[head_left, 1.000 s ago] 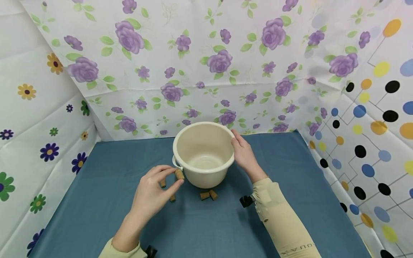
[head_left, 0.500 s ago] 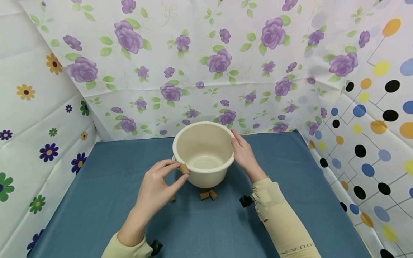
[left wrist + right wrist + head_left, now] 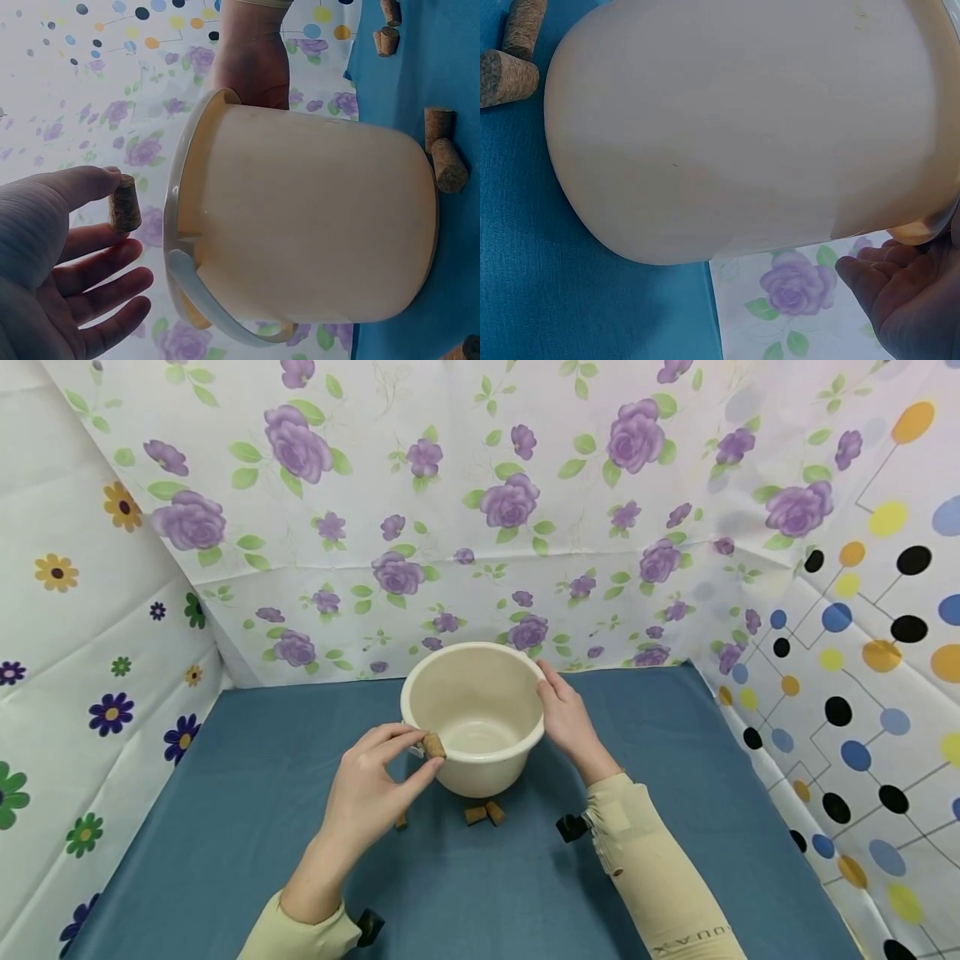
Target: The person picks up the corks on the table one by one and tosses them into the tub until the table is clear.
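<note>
Head feed: I've got the left hand (image 3: 375, 789) pinching a held cork (image 3: 434, 745) between thumb and fingers, at the left near rim of a cream bucket (image 3: 483, 772). The bucket is mid-scene on the blue worktop (image 3: 480, 893). The right hand (image 3: 567, 718) grips the bucket's right side at the rim. Two loose corks (image 3: 485, 815) lie at the bucket's near base; one more cork (image 3: 401, 821) shows partly, to the left, behind the left hand. Floral sheet (image 3: 511, 503) on the far side, dotted sheet (image 3: 877, 793) on the right.

Left wrist feed, picture turned sideways: thumb and index finger pinch the held cork, other fingers apart. I read it as above rim level, not touching the bucket. White handle (image 3: 202, 296) hangs down the bucket's left side. Extra corks (image 3: 387, 41) sit apart from the bucket; can't place them exactly.

Right wrist feed: bucket wall fills most of it, right hand's fingers bent at the rim, contact partly cut off.
</note>
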Available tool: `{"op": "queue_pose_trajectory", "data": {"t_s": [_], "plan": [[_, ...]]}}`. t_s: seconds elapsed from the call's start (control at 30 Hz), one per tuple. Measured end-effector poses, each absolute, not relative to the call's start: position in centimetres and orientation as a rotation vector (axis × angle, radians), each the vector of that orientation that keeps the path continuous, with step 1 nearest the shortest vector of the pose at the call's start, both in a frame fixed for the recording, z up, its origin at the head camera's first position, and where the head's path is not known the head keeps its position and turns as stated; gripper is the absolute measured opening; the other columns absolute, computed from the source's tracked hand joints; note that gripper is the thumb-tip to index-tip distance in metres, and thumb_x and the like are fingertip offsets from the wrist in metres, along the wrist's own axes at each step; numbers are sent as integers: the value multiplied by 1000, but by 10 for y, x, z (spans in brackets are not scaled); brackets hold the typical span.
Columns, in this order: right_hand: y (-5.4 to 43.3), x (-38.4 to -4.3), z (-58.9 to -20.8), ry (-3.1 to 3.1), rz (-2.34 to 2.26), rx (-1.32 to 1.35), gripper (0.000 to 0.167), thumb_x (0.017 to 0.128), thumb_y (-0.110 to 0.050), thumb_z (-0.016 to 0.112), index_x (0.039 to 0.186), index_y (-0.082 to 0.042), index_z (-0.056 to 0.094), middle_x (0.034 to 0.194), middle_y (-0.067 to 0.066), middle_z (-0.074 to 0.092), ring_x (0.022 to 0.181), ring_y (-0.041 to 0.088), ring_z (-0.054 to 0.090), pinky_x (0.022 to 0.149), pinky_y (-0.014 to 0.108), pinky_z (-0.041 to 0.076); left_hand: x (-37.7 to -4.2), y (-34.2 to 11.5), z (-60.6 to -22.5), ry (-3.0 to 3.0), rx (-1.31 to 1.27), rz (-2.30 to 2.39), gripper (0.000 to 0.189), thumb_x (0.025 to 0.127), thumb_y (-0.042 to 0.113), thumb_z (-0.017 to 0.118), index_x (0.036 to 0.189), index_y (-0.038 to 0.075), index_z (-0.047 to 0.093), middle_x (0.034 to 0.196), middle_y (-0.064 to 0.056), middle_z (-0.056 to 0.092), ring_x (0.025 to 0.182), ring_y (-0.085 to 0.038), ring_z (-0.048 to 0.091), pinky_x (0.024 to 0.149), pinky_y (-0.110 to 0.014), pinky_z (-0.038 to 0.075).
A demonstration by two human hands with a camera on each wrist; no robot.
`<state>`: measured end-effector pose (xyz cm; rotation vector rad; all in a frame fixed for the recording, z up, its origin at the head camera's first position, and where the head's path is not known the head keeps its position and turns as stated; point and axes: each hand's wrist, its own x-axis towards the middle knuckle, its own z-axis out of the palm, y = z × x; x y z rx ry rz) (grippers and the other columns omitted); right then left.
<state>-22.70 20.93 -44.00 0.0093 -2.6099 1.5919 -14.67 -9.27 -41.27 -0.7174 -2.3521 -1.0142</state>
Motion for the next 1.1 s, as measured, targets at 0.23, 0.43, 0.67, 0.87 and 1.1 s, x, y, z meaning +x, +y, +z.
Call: {"op": "queue_pose_trajectory", "data": {"t_s": [0.23, 0.43, 0.67, 0.87, 1.1], "plan": [[209, -226, -441, -2610, 1598, 4, 57, 118, -37, 32, 171, -18, 30, 174, 10, 30, 157, 34, 33, 125, 56, 30, -150, -86, -410, -2332, -731, -1020, 33, 88, 27, 92, 114, 9, 83, 117, -4, 75, 108, -23, 70, 80, -44, 60], [209, -225, -440, -2611, 1596, 1, 57, 118, -38, 32, 171, -19, 29, 174, 10, 30, 157, 34, 33, 125, 56, 30, -154, -79, -403, -2335, -735, -1031, 33, 89, 28, 91, 115, 9, 83, 117, -5, 75, 108, -23, 70, 77, -41, 59], [209, -227, -440, -2607, 1596, 4, 58, 117, -38, 32, 171, -18, 30, 174, 10, 30, 157, 35, 34, 125, 56, 30, -160, -74, -399, -2341, -727, -1067, 31, 90, 27, 91, 114, 9, 83, 116, -6, 75, 109, -25, 69, 76, -46, 59], [210, -227, -440, -2614, 1588, 4, 58, 117, -39, 31, 172, -19, 29, 174, 11, 30, 157, 35, 34, 125, 57, 30, -166, -69, -395, -2345, -714, -1059, 31, 91, 29, 89, 114, 9, 83, 118, -6, 75, 112, -27, 70, 80, -46, 60], [209, -226, -439, -2615, 1593, -7, 58, 117, -39, 31, 172, -19, 29, 174, 10, 30, 157, 34, 33, 125, 56, 30, -174, -63, -395, -2397, -654, -1038, 37, 91, 31, 90, 118, 7, 83, 121, -9, 75, 114, -30, 70, 88, -50, 60]]}}
